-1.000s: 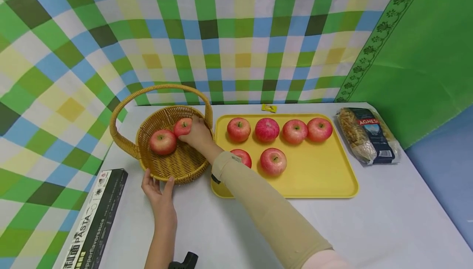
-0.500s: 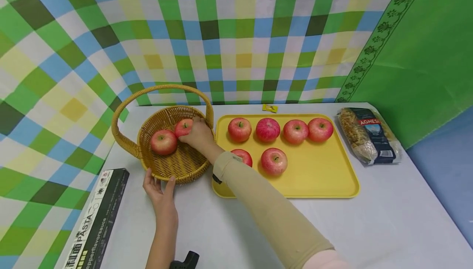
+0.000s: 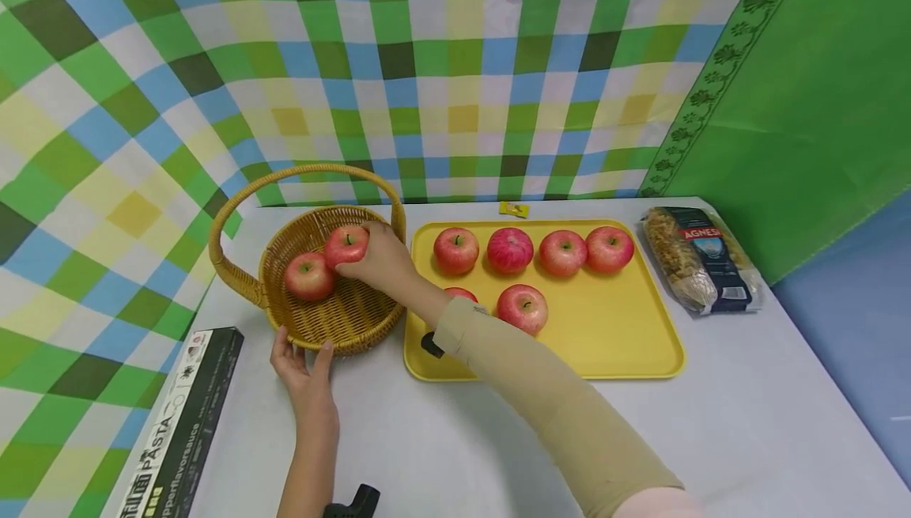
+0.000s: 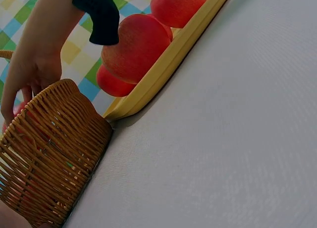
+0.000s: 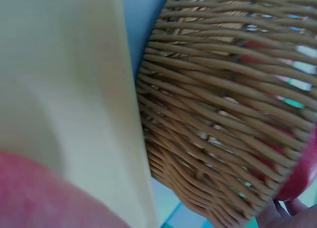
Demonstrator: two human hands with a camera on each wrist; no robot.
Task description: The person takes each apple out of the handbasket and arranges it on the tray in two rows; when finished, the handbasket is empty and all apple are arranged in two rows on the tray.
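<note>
Gripping an apple (image 3: 346, 246), right hand (image 3: 377, 261) over basket (image 3: 342, 320).

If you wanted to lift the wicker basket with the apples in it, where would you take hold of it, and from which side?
Probably by the top middle of its arched handle, coming straight down from above. The handle stands upright over the basket and is free, while the right hand holding an apple fills the bowl and the left hand rests at the near rim. A centred grip should keep both apples level.

- I work at a staged tabletop set: checked cloth backdrop (image 3: 427, 67) hangs behind the white table (image 3: 747, 423).
- Pasta packets flank the yellow tray (image 3: 612, 344).
</note>
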